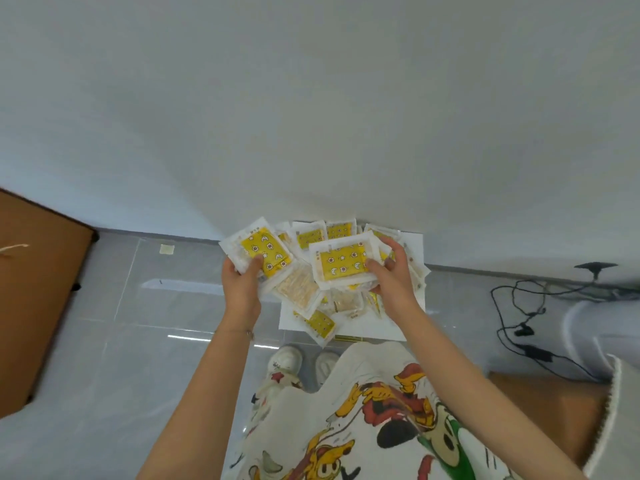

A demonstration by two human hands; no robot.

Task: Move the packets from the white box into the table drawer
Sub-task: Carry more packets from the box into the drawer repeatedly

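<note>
I am looking down past a cartoon-print shirt (374,420) at a white box (367,327) that is sitting on the grey tiled floor (121,341) against the wall (311,98). The box is holding a loose heap of packets (311,296), white-edged with yellow star-and-moon labels, some lying face down.

My left hand (242,289) is curling shut around a small stack of packets (258,252), thumb pressing on the yellow label, fingers hidden beneath. My right hand (391,275) is closing on another stack (341,263), thumb on top and fingers wrapping under its right edge. Both stacks are hanging just above the heap, over the far half of the box.

A brown panel (34,289) is showing at the left edge; I cannot tell whether it is the table. Black cables (519,306) are trailing across the floor at right. White shoes (287,362) are standing just near the box.
</note>
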